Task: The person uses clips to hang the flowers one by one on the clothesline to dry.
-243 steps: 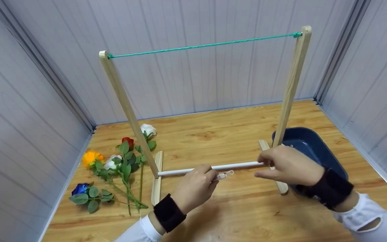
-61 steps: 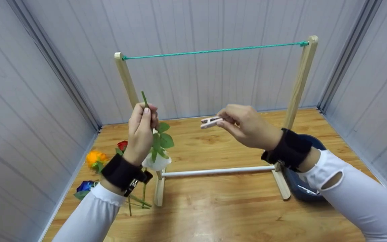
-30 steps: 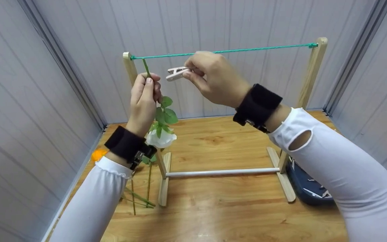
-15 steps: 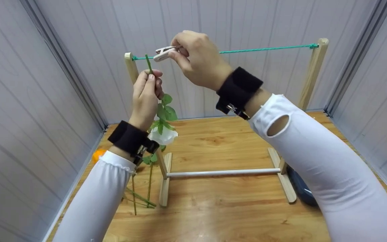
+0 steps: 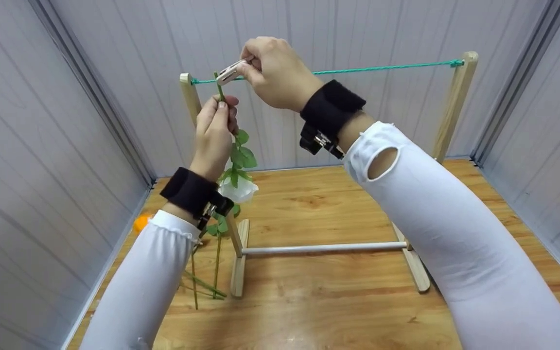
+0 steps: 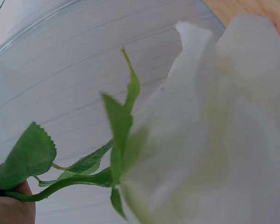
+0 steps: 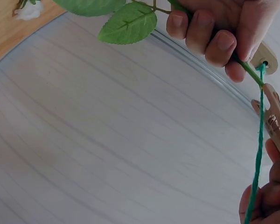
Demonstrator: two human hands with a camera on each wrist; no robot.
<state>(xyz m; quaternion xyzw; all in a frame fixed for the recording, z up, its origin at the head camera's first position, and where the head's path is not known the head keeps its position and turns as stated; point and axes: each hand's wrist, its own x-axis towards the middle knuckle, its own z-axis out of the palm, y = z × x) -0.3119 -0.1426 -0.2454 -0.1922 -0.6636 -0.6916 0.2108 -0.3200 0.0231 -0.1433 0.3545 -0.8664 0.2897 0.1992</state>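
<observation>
My left hand (image 5: pixel 216 133) pinches the stem of a white rose (image 5: pixel 239 189), which hangs upside down with its cut end up at the green rope (image 5: pixel 387 68). In the left wrist view the white bloom (image 6: pixel 200 140) fills the right side. My right hand (image 5: pixel 280 73) pinches a pale clothespin (image 5: pixel 229 72) by its handles, at the rope's left part. The right wrist view has the clothespin (image 7: pixel 276 112) with its jaws on either side of the rope (image 7: pixel 259 144), close to the stem's tip. Whether it clamps both cannot be told.
The rope runs between two wooden posts (image 5: pixel 450 107), joined low down by a white rod (image 5: pixel 323 249). On the table's left lie more flowers, among them an orange one (image 5: pixel 142 223), partly hidden by my left arm. Panelled walls stand at the back and sides.
Both hands have risen from over the table to the rope, the left bringing the white rose, the right the clothespin. In the last half second the clothespin has moved left onto the stem's tip.
</observation>
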